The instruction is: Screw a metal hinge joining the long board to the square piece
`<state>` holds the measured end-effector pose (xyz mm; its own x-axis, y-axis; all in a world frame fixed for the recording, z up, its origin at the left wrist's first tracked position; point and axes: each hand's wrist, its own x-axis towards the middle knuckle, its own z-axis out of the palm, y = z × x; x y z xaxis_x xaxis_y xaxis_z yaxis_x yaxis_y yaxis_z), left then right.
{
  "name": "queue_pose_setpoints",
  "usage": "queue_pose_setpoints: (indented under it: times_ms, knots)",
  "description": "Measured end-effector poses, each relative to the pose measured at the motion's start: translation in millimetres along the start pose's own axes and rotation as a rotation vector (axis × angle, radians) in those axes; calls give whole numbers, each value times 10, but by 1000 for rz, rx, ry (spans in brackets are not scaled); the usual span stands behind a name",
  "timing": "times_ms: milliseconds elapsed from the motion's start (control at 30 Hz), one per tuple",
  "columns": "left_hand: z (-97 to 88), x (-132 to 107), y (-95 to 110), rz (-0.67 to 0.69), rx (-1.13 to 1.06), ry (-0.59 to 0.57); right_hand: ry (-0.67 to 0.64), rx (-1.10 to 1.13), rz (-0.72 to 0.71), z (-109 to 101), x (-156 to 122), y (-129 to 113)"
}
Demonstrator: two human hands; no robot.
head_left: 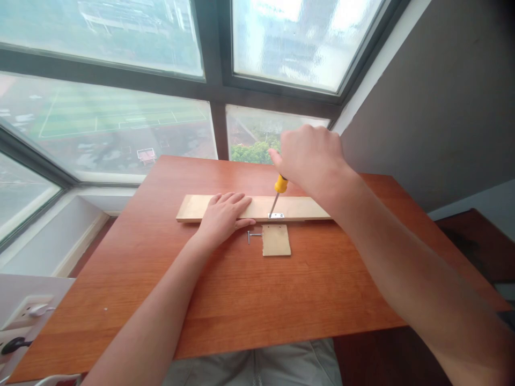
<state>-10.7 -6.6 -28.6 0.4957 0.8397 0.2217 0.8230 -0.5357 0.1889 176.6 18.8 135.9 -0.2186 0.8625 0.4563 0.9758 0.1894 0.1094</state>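
Observation:
A long pale wooden board [300, 206] lies across the table, its right end hidden behind my right forearm. My left hand [227, 212] rests flat on the board's left part with the fingers stretched out. My right hand [311, 153] is wrapped round the yellow handle of a screwdriver [280, 185], which stands slightly tilted. Its tip meets a small silver metal plate [277, 215] at the board's near edge. Just in front of the board is a small square piece of wood [276, 240] with holes near its top edge. A T-shaped metal piece [252, 235] sits at its left side.
The reddish-brown wooden table [241, 300] fills the space before me. Large windows with dark frames [219, 118] rise behind it, and a grey wall [434, 118] stands at the right. Wall sockets [28, 311] with plugs are at the lower left.

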Motion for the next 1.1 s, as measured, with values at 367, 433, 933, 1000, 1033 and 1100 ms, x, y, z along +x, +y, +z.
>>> queue_pose_setpoints:
  times_ms: [367, 433, 933, 1000, 1033, 1100]
  knots:
    - [32, -4, -19, -18, -18, 32, -280, 429, -343, -208, -160, 349]
    - [21, 2, -22, -13, -14, 22, -207, 299, -241, -196, -189, 319]
    - [-29, -12, -14, -24, -31, -16, -191, 331, -156, -145, -166, 243]
    - [-31, -16, -10, -25, -34, -16, -129, 163, -79, -146, -190, 209]
    - [-32, -16, -8, -27, -40, -17, -118, 115, -64, -150, -197, 198]
    - [-31, -16, -5, -33, -52, -18, -138, 154, -115, -165, -195, 200]
